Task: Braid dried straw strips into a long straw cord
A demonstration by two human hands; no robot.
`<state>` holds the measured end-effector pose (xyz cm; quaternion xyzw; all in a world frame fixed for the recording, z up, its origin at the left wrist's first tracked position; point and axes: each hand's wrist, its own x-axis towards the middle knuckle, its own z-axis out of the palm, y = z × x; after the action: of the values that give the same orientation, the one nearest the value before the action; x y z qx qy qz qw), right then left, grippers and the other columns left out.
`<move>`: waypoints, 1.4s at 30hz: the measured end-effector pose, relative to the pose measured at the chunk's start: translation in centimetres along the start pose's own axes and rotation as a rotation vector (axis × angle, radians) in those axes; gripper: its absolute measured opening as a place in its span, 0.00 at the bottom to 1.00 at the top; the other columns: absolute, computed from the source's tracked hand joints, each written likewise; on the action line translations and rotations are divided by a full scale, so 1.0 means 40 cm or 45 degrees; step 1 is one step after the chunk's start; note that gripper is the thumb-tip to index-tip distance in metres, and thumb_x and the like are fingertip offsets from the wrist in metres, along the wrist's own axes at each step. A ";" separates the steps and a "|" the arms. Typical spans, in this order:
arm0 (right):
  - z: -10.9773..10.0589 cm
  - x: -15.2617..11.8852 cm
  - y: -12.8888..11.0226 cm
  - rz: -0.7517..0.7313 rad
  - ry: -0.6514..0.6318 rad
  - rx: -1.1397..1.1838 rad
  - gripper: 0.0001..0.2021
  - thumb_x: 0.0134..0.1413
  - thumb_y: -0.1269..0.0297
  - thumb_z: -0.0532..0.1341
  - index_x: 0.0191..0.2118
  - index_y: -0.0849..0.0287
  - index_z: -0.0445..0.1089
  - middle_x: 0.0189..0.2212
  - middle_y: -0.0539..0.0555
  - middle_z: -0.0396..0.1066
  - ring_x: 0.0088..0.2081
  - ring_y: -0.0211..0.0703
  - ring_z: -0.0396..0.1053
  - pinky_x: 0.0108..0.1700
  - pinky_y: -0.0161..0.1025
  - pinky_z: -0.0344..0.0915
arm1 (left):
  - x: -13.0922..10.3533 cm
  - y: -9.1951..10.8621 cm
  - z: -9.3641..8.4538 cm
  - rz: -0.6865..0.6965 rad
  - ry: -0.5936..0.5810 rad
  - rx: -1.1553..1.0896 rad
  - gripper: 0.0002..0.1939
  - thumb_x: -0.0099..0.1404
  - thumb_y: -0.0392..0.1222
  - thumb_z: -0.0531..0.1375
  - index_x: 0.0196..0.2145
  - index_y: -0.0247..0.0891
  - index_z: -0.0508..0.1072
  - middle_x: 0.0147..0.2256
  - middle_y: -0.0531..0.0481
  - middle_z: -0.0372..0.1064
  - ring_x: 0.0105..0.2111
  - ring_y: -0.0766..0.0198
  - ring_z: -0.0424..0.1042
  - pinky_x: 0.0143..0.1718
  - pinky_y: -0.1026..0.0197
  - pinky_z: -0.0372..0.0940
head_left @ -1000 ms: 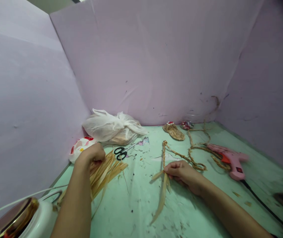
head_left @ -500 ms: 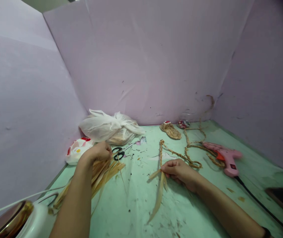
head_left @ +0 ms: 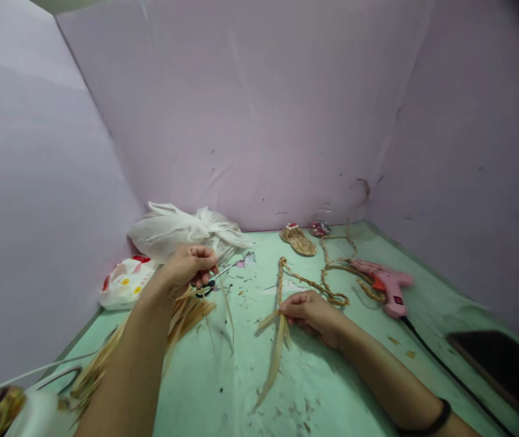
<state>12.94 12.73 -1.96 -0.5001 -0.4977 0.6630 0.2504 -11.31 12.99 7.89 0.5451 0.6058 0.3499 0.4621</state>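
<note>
Left hand (head_left: 194, 266) partly hiding black-handled scissors (head_left: 205, 287), dark slab (head_left: 500, 370) cut off

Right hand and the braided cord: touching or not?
Touching. The head view shows the right hand pinching the braided cord at its near end, fingertips right where the loose strands fan out.

- Looks from the head, above the desk (head_left: 245, 370)
- Faces forward and down, toward the back wall (head_left: 259, 121)
- Sits within arm's reach of the hands (head_left: 311, 317)
</note>
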 end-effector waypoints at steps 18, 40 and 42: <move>-0.001 -0.003 -0.012 0.003 0.008 0.073 0.06 0.40 0.70 0.58 0.18 0.64 0.64 0.09 0.44 0.58 0.10 0.24 0.41 0.13 0.30 0.34 | 0.052 -0.088 0.231 -0.106 -0.567 0.315 0.05 0.39 0.36 0.60 0.18 0.31 0.70 0.11 0.58 0.55 0.12 0.75 0.51 0.14 0.69 0.46; 0.006 -0.007 -0.008 -0.090 0.017 0.066 0.05 0.37 0.71 0.58 0.17 0.64 0.64 0.11 0.46 0.62 0.11 0.24 0.43 0.14 0.29 0.36 | 0.045 -0.091 0.283 -0.369 -0.426 0.101 0.05 0.38 0.34 0.57 0.10 0.32 0.64 0.06 0.56 0.50 0.08 0.75 0.45 0.12 0.67 0.36; 0.003 -0.008 -0.011 -0.069 -0.006 0.126 0.04 0.37 0.70 0.57 0.18 0.64 0.64 0.11 0.46 0.62 0.10 0.24 0.43 0.13 0.29 0.36 | 0.037 -0.083 0.295 -0.396 -0.425 0.047 0.03 0.39 0.34 0.56 0.13 0.31 0.67 0.07 0.55 0.53 0.09 0.75 0.45 0.12 0.67 0.36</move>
<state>12.86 12.59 -1.42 -0.4719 -0.4782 0.6809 0.2916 -1.30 12.98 0.68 0.5037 0.6041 0.1683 0.5942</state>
